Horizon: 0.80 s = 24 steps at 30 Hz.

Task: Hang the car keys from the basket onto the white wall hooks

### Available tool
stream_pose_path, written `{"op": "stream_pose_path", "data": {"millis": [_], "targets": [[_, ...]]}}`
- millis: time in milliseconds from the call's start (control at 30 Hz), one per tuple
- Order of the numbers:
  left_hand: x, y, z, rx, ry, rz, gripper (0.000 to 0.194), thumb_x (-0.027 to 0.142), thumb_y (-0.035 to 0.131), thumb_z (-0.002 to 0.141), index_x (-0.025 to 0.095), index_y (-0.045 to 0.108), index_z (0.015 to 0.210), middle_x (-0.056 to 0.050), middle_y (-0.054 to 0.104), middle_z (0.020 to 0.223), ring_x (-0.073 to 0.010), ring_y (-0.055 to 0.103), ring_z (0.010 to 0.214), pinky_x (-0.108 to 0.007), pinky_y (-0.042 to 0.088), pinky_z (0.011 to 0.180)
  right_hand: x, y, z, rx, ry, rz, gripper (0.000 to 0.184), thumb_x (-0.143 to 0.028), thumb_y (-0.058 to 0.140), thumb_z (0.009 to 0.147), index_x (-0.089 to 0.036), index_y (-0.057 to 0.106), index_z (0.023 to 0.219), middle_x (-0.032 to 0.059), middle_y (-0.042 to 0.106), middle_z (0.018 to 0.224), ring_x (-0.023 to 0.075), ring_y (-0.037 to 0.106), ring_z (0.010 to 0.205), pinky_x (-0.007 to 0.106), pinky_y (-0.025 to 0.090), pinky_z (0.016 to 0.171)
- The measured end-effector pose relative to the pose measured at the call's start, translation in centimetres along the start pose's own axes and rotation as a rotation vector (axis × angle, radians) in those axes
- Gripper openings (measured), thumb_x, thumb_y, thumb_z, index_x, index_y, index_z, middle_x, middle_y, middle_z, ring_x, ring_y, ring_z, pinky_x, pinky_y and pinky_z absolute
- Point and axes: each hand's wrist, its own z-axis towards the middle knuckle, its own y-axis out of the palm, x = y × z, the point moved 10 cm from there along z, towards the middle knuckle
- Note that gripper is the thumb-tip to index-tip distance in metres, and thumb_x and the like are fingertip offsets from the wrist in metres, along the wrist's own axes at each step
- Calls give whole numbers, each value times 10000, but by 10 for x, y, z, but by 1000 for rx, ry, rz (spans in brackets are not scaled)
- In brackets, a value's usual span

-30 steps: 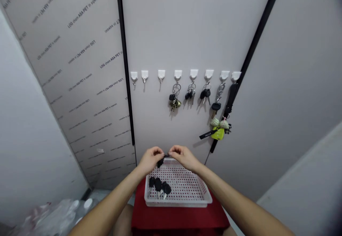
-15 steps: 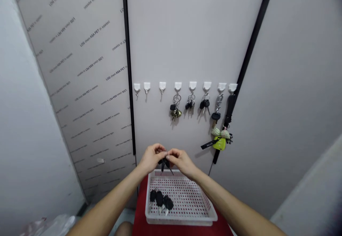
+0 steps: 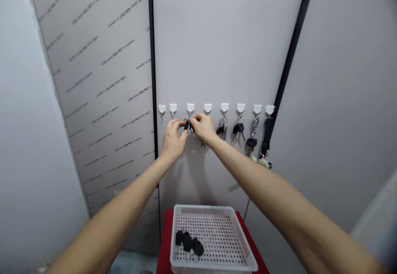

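Observation:
A small bunch of black-headed keys (image 3: 187, 125) is up at the wall, just under the third white hook (image 3: 190, 108) from the left. My left hand (image 3: 173, 140) grips the bunch from the left between thumb and fingers. From the right, my right hand (image 3: 203, 129) pinches its upper part close to the hook's metal tip. Whether the ring is over the hook cannot be made out behind the fingers. My right hand also covers most of the keys on the fourth hook (image 3: 208, 108). More black-headed keys (image 3: 187, 241) lie at the left in a white plastic basket (image 3: 214, 210).
Keys (image 3: 238, 128) hang from the hooks to the right, with a black strap (image 3: 267, 135) on the last. Two bare hooks (image 3: 173, 108) are at the left. The basket stands on a red surface (image 3: 164, 241) below. Black strips (image 3: 151, 59) run down the wall.
Both hands have risen from above the basket to the row of hooks, carrying the bunch of keys. The keys in the basket stay where they were.

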Motion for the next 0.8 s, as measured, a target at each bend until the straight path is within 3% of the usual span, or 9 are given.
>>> {"op": "stream_pose_path", "data": {"millis": [100, 233, 333, 433, 533, 633, 700, 800], "targets": [[-1, 9, 17, -59, -3, 105, 221, 124, 430, 614, 150, 496, 823, -48, 482, 899, -141, 431, 887, -276, 356, 767, 2, -2, 19, 77, 55, -84, 179, -217, 383, 596, -133, 540, 580, 11, 540, 527, 102, 495, 545, 199, 373, 535], [-10, 23, 29, -128, -39, 217, 249, 128, 430, 612, 137, 500, 851, -55, 505, 882, -151, 452, 854, -281, 350, 774, 16, 3, 29, 77, 169, -180, 183, -192, 386, 597, -128, 557, 597, 33, 555, 530, 118, 514, 563, 209, 379, 551], [-16, 32, 28, -214, -60, 264, 273, 137, 436, 607, 132, 498, 872, -64, 507, 896, -163, 457, 848, -289, 352, 769, 25, 8, 27, 24, 212, -251, 180, -177, 392, 604, -125, 564, 617, 41, 563, 543, 122, 519, 573, 217, 382, 573], [-19, 33, 14, -253, -64, 242, 272, 139, 432, 608, 133, 495, 873, -63, 508, 887, -161, 458, 843, -293, 350, 767, 19, 8, 16, -29, 124, -262, 206, -163, 378, 625, -125, 568, 696, 41, 571, 590, 111, 517, 592, 216, 378, 607], [-28, 30, -17, -257, -92, 158, 263, 144, 420, 620, 148, 487, 874, -52, 500, 896, -147, 456, 847, -283, 360, 752, 8, 2, -11, -44, -48, -215, 259, -177, 385, 635, -132, 530, 844, 34, 572, 690, 94, 502, 596, 210, 374, 614], [-52, 38, -71, -347, -182, 76, 247, 152, 417, 626, 162, 489, 863, -43, 505, 877, -135, 464, 827, -271, 378, 721, 25, 10, -58, -169, -101, -174, 291, -186, 386, 640, -141, 493, 907, 22, 561, 724, 78, 482, 554, 201, 371, 573], [-73, 48, -117, -441, -281, 37, 230, 150, 419, 625, 160, 498, 840, -40, 516, 850, -130, 474, 801, -266, 384, 706, 57, 34, -104, -418, -42, -185, 274, -172, 384, 636, -130, 514, 874, 23, 561, 686, 78, 475, 537, 196, 364, 547], [-105, 58, -185, -540, -456, 11, 218, 139, 410, 625, 144, 506, 820, -48, 530, 819, -126, 487, 766, -261, 389, 689, 113, 74, -195, -874, 72, -265, 250, -186, 432, 601, -115, 555, 807, 41, 568, 658, 101, 480, 555, 202, 351, 527]]}}
